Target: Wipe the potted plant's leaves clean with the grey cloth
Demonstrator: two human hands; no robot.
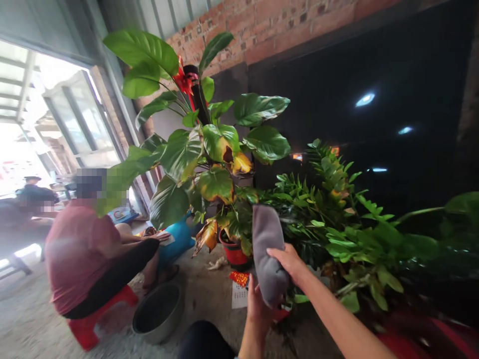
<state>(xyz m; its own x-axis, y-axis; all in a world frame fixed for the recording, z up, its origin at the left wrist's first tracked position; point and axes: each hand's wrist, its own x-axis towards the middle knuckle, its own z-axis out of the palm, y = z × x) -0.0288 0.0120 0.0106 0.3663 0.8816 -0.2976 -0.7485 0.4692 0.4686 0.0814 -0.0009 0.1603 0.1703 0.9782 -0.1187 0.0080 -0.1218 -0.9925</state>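
In the head view I hold up a grey, soft-looking cloth (267, 249), long and folded, with a rounded top end. My right hand (287, 262) grips its right side, thumb across the front face. Around its lower end is my left hand (257, 301), thumb raised along the left edge and the other fingers mostly hidden behind the cloth. Just beyond stands a large potted plant (217, 142) with broad green leaves, some yellow and brown. Its red pot (235, 252) is to the left of the cloth.
Leafy green plants (337, 224) crowd the right side before a dark panel (337, 99). At left, a person (84, 249) sits on a red stool (84, 326). A grey basin (159, 314) rests on the floor near my knee (204, 341). Printed paper (238, 295) lies by the pot.
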